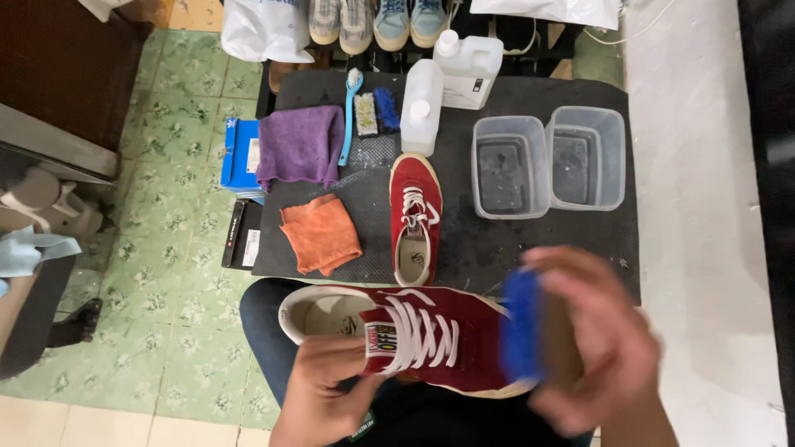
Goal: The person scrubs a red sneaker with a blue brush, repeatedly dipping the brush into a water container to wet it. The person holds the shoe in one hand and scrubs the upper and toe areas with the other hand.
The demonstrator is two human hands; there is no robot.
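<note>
Low in the frame, our left hand [319, 389] grips the red shoe [422, 335] by its tongue; our blurred right hand [600, 343] clasps a blue brush [522, 327] against its toe.

We see a dark rubber mat [497, 248] spread over the floor [174, 248], which is tiled in pale green with a flower pattern. Along the mat's far edge lie a light blue brush [351, 116], two smaller brushes [377, 112] and two white plastic bottles [451, 79]. Near its left edge lie a purple cloth [301, 145] and, closer to us, an orange cloth [320, 234]. A red sneaker [416, 217] lies near the middle, toe pointing away. Two clear plastic tubs [546, 161] stand side by side toward the right edge. A blue box [240, 157] sits on the tiles, just beside the mat's left edge.
</note>
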